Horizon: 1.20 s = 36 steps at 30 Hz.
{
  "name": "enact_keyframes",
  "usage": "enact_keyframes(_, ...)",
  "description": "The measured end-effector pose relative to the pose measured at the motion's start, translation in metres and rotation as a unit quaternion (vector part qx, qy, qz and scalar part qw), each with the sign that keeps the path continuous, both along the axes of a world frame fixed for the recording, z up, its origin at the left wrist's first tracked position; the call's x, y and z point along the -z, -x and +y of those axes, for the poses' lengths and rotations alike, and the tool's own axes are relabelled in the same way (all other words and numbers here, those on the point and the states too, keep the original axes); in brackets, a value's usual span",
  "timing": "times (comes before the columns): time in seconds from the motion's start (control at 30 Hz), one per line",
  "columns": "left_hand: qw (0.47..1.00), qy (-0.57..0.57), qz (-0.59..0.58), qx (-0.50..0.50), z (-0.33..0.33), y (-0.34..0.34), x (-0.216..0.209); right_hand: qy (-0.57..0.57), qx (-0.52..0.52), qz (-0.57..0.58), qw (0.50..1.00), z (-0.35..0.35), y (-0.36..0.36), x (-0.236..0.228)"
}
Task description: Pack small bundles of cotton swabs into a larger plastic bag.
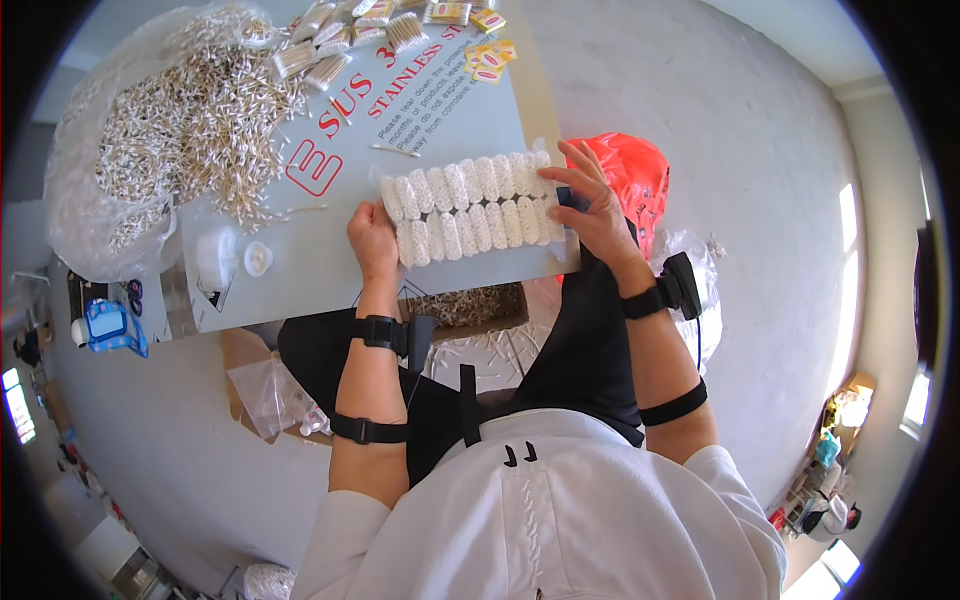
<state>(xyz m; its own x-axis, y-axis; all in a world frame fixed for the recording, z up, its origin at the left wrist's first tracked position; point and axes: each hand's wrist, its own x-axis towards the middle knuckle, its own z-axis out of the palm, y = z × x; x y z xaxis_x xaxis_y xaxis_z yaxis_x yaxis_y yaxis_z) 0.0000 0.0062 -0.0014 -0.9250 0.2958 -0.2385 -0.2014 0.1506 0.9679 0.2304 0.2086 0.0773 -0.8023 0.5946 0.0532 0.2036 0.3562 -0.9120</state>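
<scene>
A clear plastic pack of cotton swab bundles (472, 207) lies across the near part of the table, with two rows of white swab tips facing up. My left hand (373, 240) is closed on its left end, with most of the fingers hidden. At the right end, my right hand (597, 212) holds the pack's edge between thumb and forefinger, while the other fingers are stretched out. A single cotton swab (396, 151) lies just beyond the pack.
A big clear bag of loose swabs (190, 130) spills over the table's left side. Swab bundles (405, 34) and yellow cards (489, 62) lie at the far edge. A round white lid (258, 259) sits at left. Below are a swab-filled box (468, 308) and a red bag (630, 180).
</scene>
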Motion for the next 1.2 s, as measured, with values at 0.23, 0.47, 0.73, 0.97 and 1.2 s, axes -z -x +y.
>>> enact_keyframes(0.23, 1.000, 0.007, -0.011, 0.021, -0.004, 0.002, -0.001, -0.035, 0.002, -0.013, 0.999, -0.009, 0.005, 0.000)
enact_keyframes(0.47, 1.000, -0.003, -0.021, 0.011, 0.002, -0.003, -0.007, -0.029, 0.008, -0.008, 1.000, -0.008, 0.009, 0.003)
enact_keyframes(0.73, 1.000, -0.003, -0.011, 0.006, 0.001, -0.001, -0.004, -0.078, 0.011, -0.059, 0.995, -0.015, 0.019, -0.007)
enact_keyframes(0.97, 1.000, -0.003, -0.001, 0.001, -0.002, -0.001, 0.003, -0.142, 0.009, -0.040, 0.989, -0.026, 0.032, -0.012)
enact_keyframes(1.2, 1.000, -0.005, -0.017, -0.006, 0.000, -0.001, 0.004, -0.173, 0.005, -0.083, 0.982, -0.027, 0.037, -0.013)
